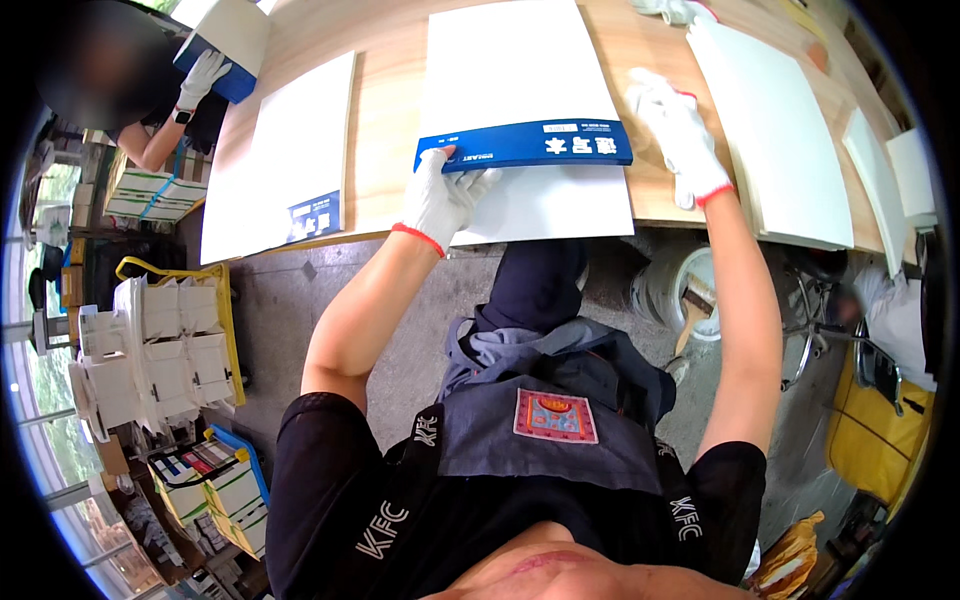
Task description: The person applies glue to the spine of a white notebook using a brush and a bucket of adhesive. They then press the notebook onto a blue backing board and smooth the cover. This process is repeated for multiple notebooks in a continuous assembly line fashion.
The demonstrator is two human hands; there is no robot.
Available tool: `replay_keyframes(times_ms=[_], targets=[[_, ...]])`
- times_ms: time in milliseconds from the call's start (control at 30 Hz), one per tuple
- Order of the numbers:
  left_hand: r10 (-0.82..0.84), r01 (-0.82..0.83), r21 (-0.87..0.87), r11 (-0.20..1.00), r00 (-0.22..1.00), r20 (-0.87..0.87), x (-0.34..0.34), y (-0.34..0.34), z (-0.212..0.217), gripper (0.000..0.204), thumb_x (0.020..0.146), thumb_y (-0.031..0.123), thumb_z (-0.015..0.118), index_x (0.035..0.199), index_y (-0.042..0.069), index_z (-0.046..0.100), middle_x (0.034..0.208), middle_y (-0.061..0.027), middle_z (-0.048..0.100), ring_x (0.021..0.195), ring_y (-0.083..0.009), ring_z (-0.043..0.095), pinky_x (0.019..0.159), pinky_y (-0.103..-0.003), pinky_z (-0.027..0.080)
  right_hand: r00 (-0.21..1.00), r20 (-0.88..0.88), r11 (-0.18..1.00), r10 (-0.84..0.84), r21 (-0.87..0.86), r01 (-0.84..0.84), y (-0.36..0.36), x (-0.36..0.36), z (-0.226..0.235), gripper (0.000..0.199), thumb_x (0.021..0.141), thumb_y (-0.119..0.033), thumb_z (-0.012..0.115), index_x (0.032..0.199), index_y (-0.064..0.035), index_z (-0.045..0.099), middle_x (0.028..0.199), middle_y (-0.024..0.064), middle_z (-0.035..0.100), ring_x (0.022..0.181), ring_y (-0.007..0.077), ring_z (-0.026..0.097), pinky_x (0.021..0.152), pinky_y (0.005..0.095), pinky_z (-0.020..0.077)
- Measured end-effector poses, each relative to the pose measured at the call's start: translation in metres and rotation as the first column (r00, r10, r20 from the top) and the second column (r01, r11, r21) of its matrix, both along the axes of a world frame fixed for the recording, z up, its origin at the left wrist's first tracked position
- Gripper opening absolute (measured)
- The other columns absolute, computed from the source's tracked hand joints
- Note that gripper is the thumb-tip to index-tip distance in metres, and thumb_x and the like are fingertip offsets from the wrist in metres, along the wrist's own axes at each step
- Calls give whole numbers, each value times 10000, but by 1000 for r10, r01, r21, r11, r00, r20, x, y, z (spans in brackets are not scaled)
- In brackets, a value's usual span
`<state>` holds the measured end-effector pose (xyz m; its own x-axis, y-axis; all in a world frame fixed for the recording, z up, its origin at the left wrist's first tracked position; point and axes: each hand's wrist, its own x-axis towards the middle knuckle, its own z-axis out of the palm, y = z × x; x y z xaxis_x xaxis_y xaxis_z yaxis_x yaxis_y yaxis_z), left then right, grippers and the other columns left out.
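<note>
Left hand (447, 200): gloved, partly closed on the near-left edge of the white sketch pad (520, 75), thumb on top of its blue band (520, 146), other fingers at the lower edge. Right hand (680, 135): gloved, fingers loosely extended, nothing visible in grip; sits just right of the pad, beside a tall white paper stack (775, 140). Can't tell if it touches the table.

Pad is at table centre, band toward the wearer, overlapping a white sheet (560, 205) at the near edge. Second blue-banded pad (300, 160) lies to the left on the wooden table (385, 90).

Upper left: co-worker's gloved hand (203, 78) on a thick white block with blue band (232, 50). Below the table, right: bucket (655, 285) with a brush (692, 312). Floor left: yellow-framed cart (233, 345) loaded with white stacks (180, 350).
</note>
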<state>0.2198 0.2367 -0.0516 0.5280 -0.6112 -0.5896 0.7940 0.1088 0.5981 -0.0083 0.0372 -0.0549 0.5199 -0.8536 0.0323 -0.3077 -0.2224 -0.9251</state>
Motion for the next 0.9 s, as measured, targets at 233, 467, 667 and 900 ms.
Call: replay_keyframes(times_ms=[233, 467, 667, 900], targets=[[-31, 30, 19, 999, 999, 28, 42, 18, 7, 198, 926, 119, 521, 1094, 44, 448, 1109, -148, 553, 1029, -286, 627, 878, -427, 600, 886, 362, 532, -291, 831, -165, -66, 62, -37, 619, 954, -448, 571, 1398, -26, 480, 1344, 163, 572, 1205, 214, 556, 1007, 312, 444], [53, -49, -20, 999, 955, 293, 97, 80, 18, 176, 894, 41, 574, 1055, 23, 505, 1024, -122, 552, 1080, -342, 596, 890, -478, 575, 935, 356, 884, -13, 441, -155, 37, 128, 1, 293, 992, -207, 533, 1206, -6, 544, 1105, 77, 629, 955, 145, 612, 836, 269, 522], [32, -128, 69, 989, 659, 752, 196, 188, 36, 751, 875, 374, 688, 1398, -62, 373, 1343, -243, 475, 1260, -310, 464, 1040, -441, 404, 820, 552, 888, 151, 289, -358, 98, 259, -13, 327, 1007, -271, 499, 1206, -14, 534, 1103, 109, 646, 994, 206, 615, 898, 329, 496], [-541, -375, 617, 692, 297, 787, 314, 273, -3, 595, 841, 461, 710, 1191, -18, 664, 1133, -133, 673, 1013, -231, 641, 952, -348, 459, 947, -232, 947, 220, -182, -265, 163, 347, -11, 582, 880, -589, 528, 1082, -49, 611, 1086, 209, 674, 1037, 336, 649, 865, 415, 503]])
